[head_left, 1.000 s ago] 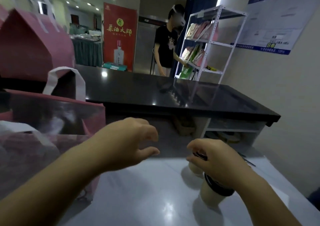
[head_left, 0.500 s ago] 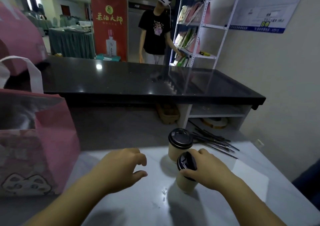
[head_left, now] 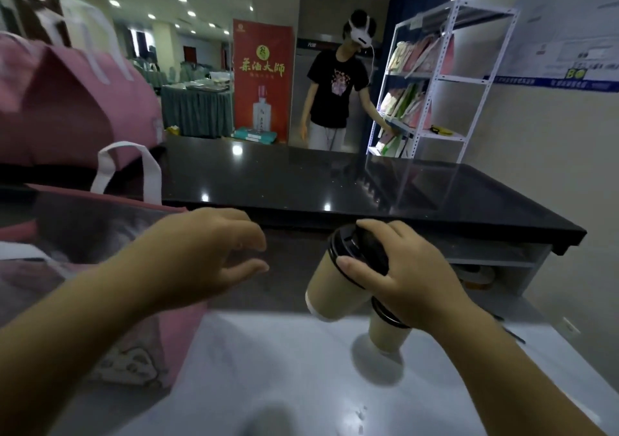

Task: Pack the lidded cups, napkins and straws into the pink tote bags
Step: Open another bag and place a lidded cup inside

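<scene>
Right hand (head_left: 407, 278) grips the held cup (head_left: 335, 290) by its black lid (head_left: 355, 251). The thumb is on the near rim and the other fingers curl over the top. The cup is clear of the white table (head_left: 301, 385) and tilted, lid end up and base down-left. The lid is on, so its contents are hidden.

Second cup (head_left: 388, 335): just below-right of the held cup, upright on the table. Its lid is on and mostly covered by the right hand. Cannot tell whether the two cups touch.

Left hand (head_left: 207, 258): left of the held cup, about level with it and apart from it. It holds nothing. The fingers are loosely curled and a little spread, with the thumb stretched toward the cup.

Near tote (head_left: 167, 328): left of the held cup, standing on the table under the left hand. It is pink, with one white handle (head_left: 125, 167) upright and a cartoon print low on its side. Dim pale shapes show through its upper part; they are blurred, so cannot tell what is inside.

Far tote (head_left: 67, 100): beyond and up-left of the held cup, on the black counter (head_left: 335, 184). It is pink with white handles, and its contents are hidden.

White rack (head_left: 435, 80): beyond and up-right of the held cup, its shelves holding coloured packets. A person (head_left: 335, 94) in a black shirt and white headset reaches a hand to it.

Red banner (head_left: 263, 80): beyond the held cup, past the counter.
</scene>
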`<act>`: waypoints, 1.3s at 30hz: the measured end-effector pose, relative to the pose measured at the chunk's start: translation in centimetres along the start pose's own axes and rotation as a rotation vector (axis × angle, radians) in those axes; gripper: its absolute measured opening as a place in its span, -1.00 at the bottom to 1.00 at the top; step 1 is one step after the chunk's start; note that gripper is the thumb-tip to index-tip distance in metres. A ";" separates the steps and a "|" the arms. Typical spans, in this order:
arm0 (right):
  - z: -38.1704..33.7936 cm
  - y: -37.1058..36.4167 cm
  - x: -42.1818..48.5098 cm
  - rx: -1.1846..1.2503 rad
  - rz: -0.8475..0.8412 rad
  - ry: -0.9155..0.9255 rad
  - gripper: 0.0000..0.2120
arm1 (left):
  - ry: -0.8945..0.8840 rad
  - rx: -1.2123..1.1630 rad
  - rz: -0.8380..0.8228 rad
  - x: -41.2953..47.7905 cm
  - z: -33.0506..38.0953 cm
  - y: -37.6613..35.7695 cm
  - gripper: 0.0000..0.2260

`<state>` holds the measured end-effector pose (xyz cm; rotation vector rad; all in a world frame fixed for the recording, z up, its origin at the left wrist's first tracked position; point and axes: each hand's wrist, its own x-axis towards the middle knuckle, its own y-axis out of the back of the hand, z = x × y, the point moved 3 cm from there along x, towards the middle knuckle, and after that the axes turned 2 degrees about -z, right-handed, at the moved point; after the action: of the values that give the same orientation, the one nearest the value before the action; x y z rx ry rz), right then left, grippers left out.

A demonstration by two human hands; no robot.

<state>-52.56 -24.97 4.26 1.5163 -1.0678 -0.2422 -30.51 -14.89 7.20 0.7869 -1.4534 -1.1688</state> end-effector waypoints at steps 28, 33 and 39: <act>-26.3 -14.0 15.9 0.004 -0.322 0.427 -0.34 | 0.095 -0.022 -0.159 -12.5 -31.4 0.8 -0.72; -25.8 -14.6 15.5 -0.112 -0.502 0.583 -0.33 | 0.109 -0.090 -0.194 -13.5 -32.0 1.0 -0.72; -26.9 -15.8 15.7 -0.168 -0.647 0.699 -0.28 | 0.126 -0.151 -0.308 -14.7 -31.0 0.7 -0.56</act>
<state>-17.96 -20.05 4.27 1.5757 0.0085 -0.2111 2.82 -8.76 1.78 0.9831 -1.1522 -1.4159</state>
